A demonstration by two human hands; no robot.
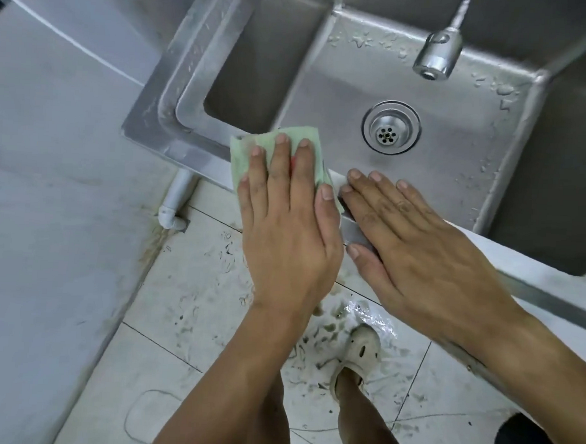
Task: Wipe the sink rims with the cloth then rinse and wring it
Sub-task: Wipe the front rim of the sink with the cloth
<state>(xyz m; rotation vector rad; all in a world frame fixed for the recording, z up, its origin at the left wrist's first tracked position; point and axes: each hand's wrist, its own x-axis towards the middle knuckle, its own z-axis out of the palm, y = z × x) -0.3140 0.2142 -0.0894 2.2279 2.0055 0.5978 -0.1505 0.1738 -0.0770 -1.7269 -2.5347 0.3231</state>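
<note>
A steel sink fills the upper right, its near rim [174, 149] running from the left corner toward me. A pale green cloth [242, 159] lies flat on that front rim. My left hand [284, 228] presses down on the cloth with fingers spread. My right hand [415, 240] rests flat on the rim just to the right of the cloth, palm down, holding nothing. The basin is wet with droplets, and its round drain [391, 127] sits in the middle.
A chrome faucet head [435, 55] hangs over the back of the basin. A white drain pipe [176, 200] drops beneath the left corner. Dirty wet floor tiles [194, 301] lie below, with my sandalled foot [358, 355]. A grey wall [52, 177] stands on the left.
</note>
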